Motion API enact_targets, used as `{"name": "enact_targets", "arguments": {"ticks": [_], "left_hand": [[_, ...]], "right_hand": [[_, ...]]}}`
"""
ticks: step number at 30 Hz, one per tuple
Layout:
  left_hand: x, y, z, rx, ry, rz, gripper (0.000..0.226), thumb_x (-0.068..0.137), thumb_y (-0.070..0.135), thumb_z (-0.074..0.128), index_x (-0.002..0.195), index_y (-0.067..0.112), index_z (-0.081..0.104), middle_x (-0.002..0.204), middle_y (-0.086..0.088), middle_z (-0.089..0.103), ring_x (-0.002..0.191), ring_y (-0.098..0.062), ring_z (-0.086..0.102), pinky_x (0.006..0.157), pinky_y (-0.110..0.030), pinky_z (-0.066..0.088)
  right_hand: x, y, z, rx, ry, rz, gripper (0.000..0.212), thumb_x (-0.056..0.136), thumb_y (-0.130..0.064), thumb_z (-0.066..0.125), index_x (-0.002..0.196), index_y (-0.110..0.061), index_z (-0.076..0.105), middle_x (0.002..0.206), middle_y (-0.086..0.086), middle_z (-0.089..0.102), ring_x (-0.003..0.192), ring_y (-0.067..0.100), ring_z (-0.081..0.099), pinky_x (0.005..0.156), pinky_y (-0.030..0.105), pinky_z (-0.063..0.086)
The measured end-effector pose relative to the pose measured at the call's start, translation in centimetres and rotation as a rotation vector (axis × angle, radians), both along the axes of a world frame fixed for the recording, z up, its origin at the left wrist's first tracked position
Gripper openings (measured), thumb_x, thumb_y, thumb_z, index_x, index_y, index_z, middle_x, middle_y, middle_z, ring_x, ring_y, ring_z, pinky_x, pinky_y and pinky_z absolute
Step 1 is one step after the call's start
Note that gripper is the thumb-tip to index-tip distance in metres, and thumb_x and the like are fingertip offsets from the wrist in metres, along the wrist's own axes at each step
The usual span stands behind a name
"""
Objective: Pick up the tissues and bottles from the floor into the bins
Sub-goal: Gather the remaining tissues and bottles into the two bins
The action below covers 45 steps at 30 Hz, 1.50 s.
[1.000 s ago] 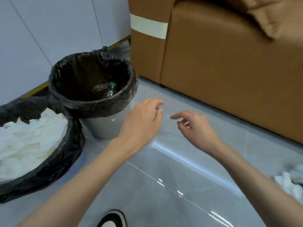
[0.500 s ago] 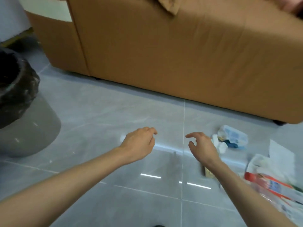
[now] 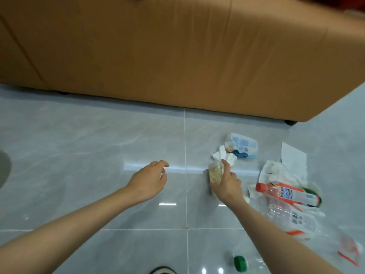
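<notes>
My right hand (image 3: 227, 183) reaches down onto a small clear bottle with beige contents (image 3: 215, 172) lying on the grey floor; one finger runs along its right side and the thumb curls over its lower end. My left hand (image 3: 150, 177) hovers to the left with relaxed fingers, holding nothing. A crumpled tissue (image 3: 225, 156) lies just beyond the small bottle. To the right are more white tissues (image 3: 280, 172), an orange-labelled bottle with a red cap (image 3: 286, 192) and a crushed clear bottle (image 3: 292, 216). A bottle with a green cap (image 3: 240, 263) lies near the bottom edge.
A brown sofa (image 3: 177, 56) fills the far side, its foot at the right. A blue-and-white tissue packet (image 3: 243, 145) lies near it. A sliver of the grey bin (image 3: 4, 167) shows at the left edge. My shoe (image 3: 164, 270) is at the bottom.
The view swung right, away from the two bins to the litter by the sofa. My right hand moved down onto the small bottle; my left hand stays open.
</notes>
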<state>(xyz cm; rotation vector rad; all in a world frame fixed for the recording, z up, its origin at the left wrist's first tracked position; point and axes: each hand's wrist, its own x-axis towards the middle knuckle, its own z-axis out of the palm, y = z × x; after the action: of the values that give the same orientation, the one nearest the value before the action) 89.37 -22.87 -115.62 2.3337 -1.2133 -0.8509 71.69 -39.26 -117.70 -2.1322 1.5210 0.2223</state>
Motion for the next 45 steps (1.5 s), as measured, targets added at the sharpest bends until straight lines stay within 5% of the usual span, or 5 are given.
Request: {"name": "enact_targets", "arguments": {"ticks": [9,15,20,30,45], "left_hand": [[-0.2,1.2,-0.6,-0.028,0.31,0.206,0.037,0.097,0.025,0.045,0.134,0.023,0.043,0.126,0.002,0.054,0.103,-0.014,0.054,0.087,-0.023,0.039],[0.9,2.2,-0.7,-0.084,0.553,0.365,0.065,0.088,0.041,0.062,0.144,0.031,0.031,0.139,0.004,0.044,0.125,-0.015,0.046,0.098,-0.028,0.04],[1.4,2.5,-0.8,-0.157,0.571,0.363,0.085,0.072,0.039,0.078,0.144,0.031,0.033,0.137,0.009,0.047,0.121,-0.011,0.047,0.091,-0.021,0.038],[1.8,2.8,-0.2,-0.299,0.448,0.376,0.061,0.057,0.021,0.09,0.109,0.031,0.061,0.104,0.015,0.064,0.098,-0.001,0.059,0.071,-0.009,0.045],[4.3,4.1,2.5,-0.482,0.431,0.588,0.067,0.059,0.024,0.089,0.118,0.031,0.058,0.108,0.017,0.061,0.101,0.001,0.055,0.075,-0.013,0.044]], "right_hand": [[2.3,2.0,0.1,0.305,-0.333,-0.048,0.093,0.072,-0.016,0.077,0.142,-0.02,0.016,0.099,-0.002,0.054,0.097,0.022,0.059,0.088,0.04,0.053],[4.9,4.8,0.4,0.439,-0.553,0.057,0.085,0.065,-0.004,0.083,0.13,-0.019,0.03,0.125,-0.005,0.045,0.106,0.013,0.056,0.082,0.031,0.056],[6.2,6.3,0.3,0.497,-0.589,0.153,0.072,0.061,0.002,0.083,0.113,-0.022,0.038,0.125,-0.005,0.051,0.107,0.012,0.054,0.069,0.014,0.051],[6.6,6.5,0.2,0.496,-0.642,0.204,0.052,0.07,0.002,0.074,0.109,-0.023,0.052,0.119,-0.009,0.058,0.112,0.008,0.055,0.083,0.022,0.052],[4.5,-2.4,-2.2,-0.033,-0.076,-0.012,0.061,0.09,-0.019,0.056,0.145,-0.017,0.03,0.158,0.008,0.006,0.142,0.034,0.01,0.111,0.043,0.024]]}}
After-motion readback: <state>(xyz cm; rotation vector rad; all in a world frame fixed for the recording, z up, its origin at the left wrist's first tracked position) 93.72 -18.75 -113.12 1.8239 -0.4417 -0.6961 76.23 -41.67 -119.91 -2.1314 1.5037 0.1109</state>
